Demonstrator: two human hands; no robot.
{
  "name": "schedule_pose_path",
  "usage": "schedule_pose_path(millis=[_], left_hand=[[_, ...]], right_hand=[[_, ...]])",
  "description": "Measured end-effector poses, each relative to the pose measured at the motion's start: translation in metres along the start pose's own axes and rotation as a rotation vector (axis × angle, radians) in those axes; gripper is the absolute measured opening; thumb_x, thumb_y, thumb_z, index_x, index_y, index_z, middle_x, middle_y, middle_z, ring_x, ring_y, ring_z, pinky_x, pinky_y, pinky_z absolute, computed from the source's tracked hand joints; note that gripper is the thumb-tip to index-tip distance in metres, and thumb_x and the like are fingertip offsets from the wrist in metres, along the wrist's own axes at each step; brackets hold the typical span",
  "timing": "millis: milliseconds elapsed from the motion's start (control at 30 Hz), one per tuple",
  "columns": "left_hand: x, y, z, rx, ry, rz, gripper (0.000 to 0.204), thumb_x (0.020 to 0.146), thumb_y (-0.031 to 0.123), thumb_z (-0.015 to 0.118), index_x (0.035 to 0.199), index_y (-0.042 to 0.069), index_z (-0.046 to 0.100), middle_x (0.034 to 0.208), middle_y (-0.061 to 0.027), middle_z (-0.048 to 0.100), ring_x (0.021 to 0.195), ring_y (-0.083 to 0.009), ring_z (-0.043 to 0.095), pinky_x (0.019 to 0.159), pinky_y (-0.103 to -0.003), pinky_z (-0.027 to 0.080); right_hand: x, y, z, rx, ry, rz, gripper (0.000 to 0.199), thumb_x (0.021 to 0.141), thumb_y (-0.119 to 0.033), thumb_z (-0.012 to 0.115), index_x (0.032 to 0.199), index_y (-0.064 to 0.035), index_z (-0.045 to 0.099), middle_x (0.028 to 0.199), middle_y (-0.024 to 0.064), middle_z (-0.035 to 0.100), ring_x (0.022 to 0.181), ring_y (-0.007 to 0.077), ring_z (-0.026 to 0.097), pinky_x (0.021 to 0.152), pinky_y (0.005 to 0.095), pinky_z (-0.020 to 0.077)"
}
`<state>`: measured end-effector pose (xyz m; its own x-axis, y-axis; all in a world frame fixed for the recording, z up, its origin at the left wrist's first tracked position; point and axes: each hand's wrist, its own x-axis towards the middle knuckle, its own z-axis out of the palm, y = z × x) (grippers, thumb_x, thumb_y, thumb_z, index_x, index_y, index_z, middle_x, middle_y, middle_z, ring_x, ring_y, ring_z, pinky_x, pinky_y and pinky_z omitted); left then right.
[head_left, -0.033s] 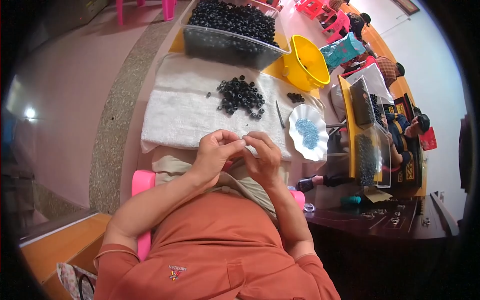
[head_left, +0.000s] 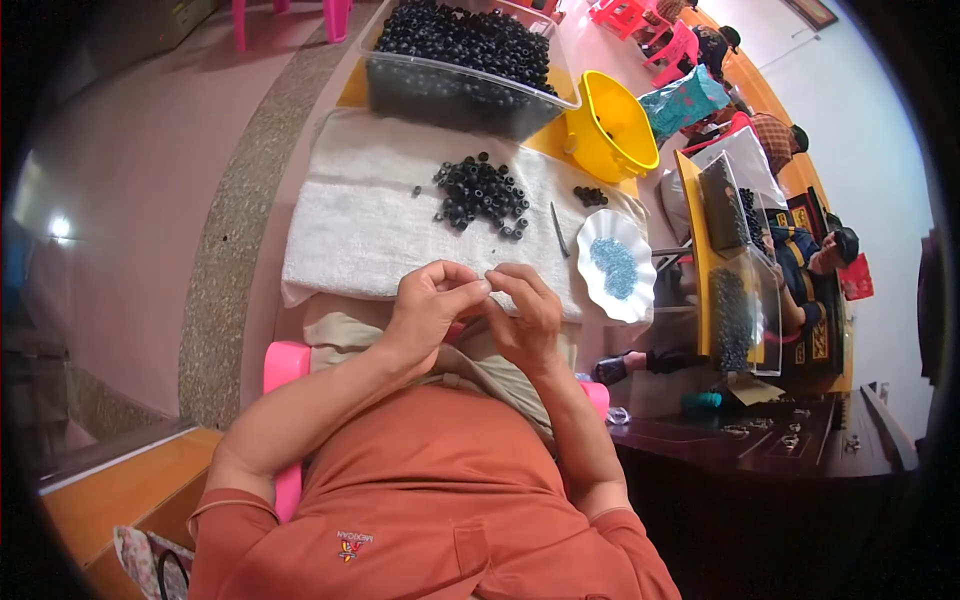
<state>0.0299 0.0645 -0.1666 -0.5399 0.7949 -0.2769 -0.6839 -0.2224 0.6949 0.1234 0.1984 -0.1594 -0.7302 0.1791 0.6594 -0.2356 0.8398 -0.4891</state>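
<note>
In the head view, the left hand [head_left: 422, 315] and right hand [head_left: 528, 322] meet, fingertips pinched; I cannot tell whether they grip anything. Just beyond, black beads [head_left: 482, 194] lie heaped on a white cloth [head_left: 350, 225].

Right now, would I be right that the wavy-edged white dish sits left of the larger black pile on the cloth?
Not left: the head view shows the wavy-edged white dish sitting right of the larger black pile on the cloth.

Anything the left hand [head_left: 425, 305] pinches is too small to tell.
</note>
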Motion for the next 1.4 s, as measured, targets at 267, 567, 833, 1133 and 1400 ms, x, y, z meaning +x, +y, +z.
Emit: schedule_pose_path(millis=[267,567,833,1133,1400], left_hand=[[0.0,0.0,0.001,0.05,0.034,-0.018,0.01,0.088,0.006,0.067,0.094,0.004,0.059,0.085,-0.0052,0.065,0.074,-0.0127,0.064,0.067,-0.027,0.055],[-0.002,-0.007,0.0,0.054,0.005,-0.01,0.01,0.089,0.007,0.066,0.096,0.003,0.059,0.087,-0.0056,0.065,0.076,-0.0131,0.064,0.065,-0.028,0.056],[0.001,-0.005,-0.003,0.104,0.0,0.063,0.011,0.089,0.009,0.068,0.094,0.003,0.061,0.088,-0.0049,0.065,0.073,-0.0118,0.062,0.069,-0.025,0.055],[-0.004,-0.008,-0.004,0.084,0.037,0.023,0.011,0.088,0.006,0.068,0.096,0.002,0.062,0.094,-0.0064,0.066,0.075,-0.0104,0.062,0.071,-0.024,0.055],[-0.003,0.001,-0.008,0.079,0.065,0.047,0.011,0.087,0.007,0.068,0.096,0.003,0.062,0.093,-0.005,0.066,0.074,-0.01,0.062,0.069,-0.022,0.053]], right_hand=[[0.005,-0.011,0.0,-0.082,0.089,-0.059,0.057,0.064,0.008,0.075,0.117,-0.0007,0.059,0.095,0.0157,0.067,0.085,0.0301,0.066,0.073,0.0363,0.0531],[0.003,-0.005,-0.009,0.019,-0.003,-0.049,0.044,0.064,0.007,0.075,0.106,-0.0021,0.064,0.089,0.0145,0.065,0.078,0.0291,0.064,0.067,0.0352,0.0515],[0.037,0.038,-0.066,-0.184,0.143,0.102,0.026,0.074,0.008,0.071,0.098,-0.0005,0.065,0.099,0.0139,0.065,0.085,0.0244,0.066,0.074,0.03,0.0527],[0.136,0.146,-0.143,-0.367,0.423,0.119,0.02,0.081,-0.001,0.069,0.101,0.0031,0.068,0.098,0.013,0.068,0.08,0.0181,0.068,0.072,0.0265,0.0541],[0.154,0.178,-0.147,-0.169,0.343,0.406,0.025,0.085,-0.006,0.069,0.109,0.0021,0.069,0.089,0.0102,0.072,0.076,0.0133,0.067,0.068,0.0241,0.0526]])
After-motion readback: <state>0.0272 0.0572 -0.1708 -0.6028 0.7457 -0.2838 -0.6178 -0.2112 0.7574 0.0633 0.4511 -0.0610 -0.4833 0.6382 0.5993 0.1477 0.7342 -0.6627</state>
